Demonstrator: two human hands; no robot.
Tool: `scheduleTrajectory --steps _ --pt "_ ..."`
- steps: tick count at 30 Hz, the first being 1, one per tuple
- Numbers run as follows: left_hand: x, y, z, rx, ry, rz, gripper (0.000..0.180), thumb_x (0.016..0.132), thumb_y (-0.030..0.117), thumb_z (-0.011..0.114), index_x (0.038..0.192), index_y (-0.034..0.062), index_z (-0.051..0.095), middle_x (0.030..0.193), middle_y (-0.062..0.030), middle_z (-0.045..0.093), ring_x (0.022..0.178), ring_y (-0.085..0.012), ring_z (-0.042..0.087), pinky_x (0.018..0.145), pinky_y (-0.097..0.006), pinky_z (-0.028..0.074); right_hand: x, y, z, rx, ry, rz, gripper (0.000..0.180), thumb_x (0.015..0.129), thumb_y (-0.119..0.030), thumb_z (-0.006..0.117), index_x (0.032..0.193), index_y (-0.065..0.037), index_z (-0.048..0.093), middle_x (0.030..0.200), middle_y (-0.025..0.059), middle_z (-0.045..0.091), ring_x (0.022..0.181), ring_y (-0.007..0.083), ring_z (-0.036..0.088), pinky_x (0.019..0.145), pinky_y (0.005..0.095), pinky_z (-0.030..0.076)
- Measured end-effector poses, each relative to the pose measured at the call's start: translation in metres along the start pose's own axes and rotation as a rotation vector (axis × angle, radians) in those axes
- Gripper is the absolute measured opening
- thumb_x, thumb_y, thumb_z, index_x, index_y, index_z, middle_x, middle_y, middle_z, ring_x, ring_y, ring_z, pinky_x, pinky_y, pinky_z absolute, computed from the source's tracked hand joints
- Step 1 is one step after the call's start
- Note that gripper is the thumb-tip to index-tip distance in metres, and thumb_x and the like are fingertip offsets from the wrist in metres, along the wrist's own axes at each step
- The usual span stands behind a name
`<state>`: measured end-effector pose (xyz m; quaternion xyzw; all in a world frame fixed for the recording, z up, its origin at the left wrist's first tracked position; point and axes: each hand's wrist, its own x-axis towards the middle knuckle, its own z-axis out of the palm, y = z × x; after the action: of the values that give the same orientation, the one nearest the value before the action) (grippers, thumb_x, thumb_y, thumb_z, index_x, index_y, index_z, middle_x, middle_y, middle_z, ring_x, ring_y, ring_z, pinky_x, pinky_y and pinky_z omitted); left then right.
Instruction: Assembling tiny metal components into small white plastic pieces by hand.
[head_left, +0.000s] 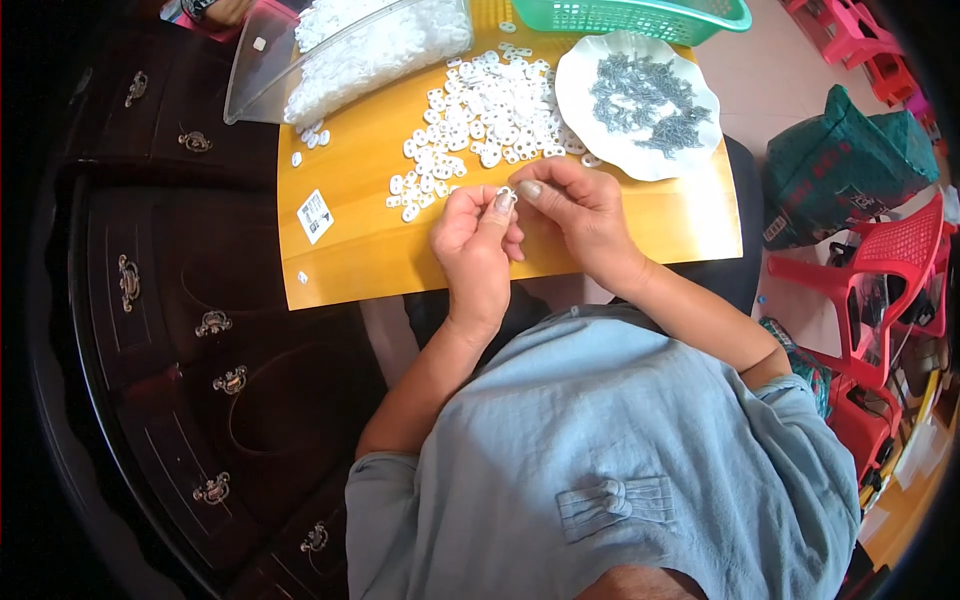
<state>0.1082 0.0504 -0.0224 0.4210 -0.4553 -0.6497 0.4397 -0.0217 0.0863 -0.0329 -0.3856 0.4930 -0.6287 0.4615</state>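
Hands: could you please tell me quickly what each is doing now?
Left hand: closed, pinching a small white plastic clip.
Right hand: closed on the same clip.

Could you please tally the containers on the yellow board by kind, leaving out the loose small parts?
Clear plastic bin of white pieces: 1
Green mesh basket: 1
White plate of grey screws: 1
Total: 3

Left hand and right hand pinch one white clip.

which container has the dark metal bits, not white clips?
The white plate at the board's right end: it holds a heap of grey screws. The clear bin at upper left holds white clips, and the green basket shows nothing inside.
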Motion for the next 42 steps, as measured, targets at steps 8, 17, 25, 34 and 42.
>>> scheduleTrajectory --steps 8,17,25,34,42 --pt "0.001 -0.003 0.0 0.077 0.006 0.009 0.003 0.095 0.003 0.059 0.092 0.0016 0.058 0.074 -0.0007 0.057 0.058 -0.0045 0.051 0.046 -0.019 0.043 0.004 -0.001 -0.011 -0.568 -0.007 -0.357 0.015 0.089 0.003 0.063 0.104 0.0 0.062 0.088 0.0095 0.065 0.077 0.0188 0.064 0.069 0.0299 0.051" --pt "0.0 -0.005 0.0 0.155 0.022 0.055 0.005 0.094 0.003 0.06 0.089 0.0016 0.059 0.073 0.0004 0.057 0.057 -0.0041 0.051 0.045 -0.02 0.042 0.005 0.001 -0.009 -0.757 -0.046 -0.535 0.017 0.083 0.007 0.064 0.098 -0.001 0.059 0.083 0.0149 0.062 0.076 0.0322 0.064 0.066 0.037 0.05" --pt "0.0 -0.006 0.001 0.168 0.034 0.066 0.004 0.093 0.003 0.061 0.089 0.0016 0.06 0.074 0.0006 0.057 0.057 -0.004 0.051 0.044 -0.019 0.041 0.004 0.001 -0.008 -0.7 -0.043 -0.486 0.015 0.084 0.007 0.063 0.096 0.0 0.059 0.083 0.0141 0.062 0.076 0.0315 0.064 0.066 0.0355 0.05" --pt "0.0 -0.007 0.001 0.193 0.042 0.082 0.004 0.093 0.003 0.061 0.089 0.0014 0.06 0.072 0.0004 0.056 0.056 -0.0046 0.05 0.044 -0.02 0.04 0.005 0.004 -0.006 -0.709 -0.042 -0.491 0.016 0.084 0.007 0.063 0.097 0.0 0.058 0.085 0.0142 0.062 0.077 0.0318 0.064 0.066 0.0361 0.05" --pt "0.0 -0.018 0.002 0.291 0.083 0.179 0.005 0.091 0.002 0.062 0.087 0.0006 0.059 0.071 -0.0018 0.057 0.056 -0.0093 0.051 0.052 -0.025 0.043 0.003 0.008 0.001 -0.755 0.04 -0.514 0.017 0.081 0.008 0.062 0.095 -0.001 0.057 0.083 0.0138 0.061 0.076 0.032 0.063 0.065 0.0368 0.05"
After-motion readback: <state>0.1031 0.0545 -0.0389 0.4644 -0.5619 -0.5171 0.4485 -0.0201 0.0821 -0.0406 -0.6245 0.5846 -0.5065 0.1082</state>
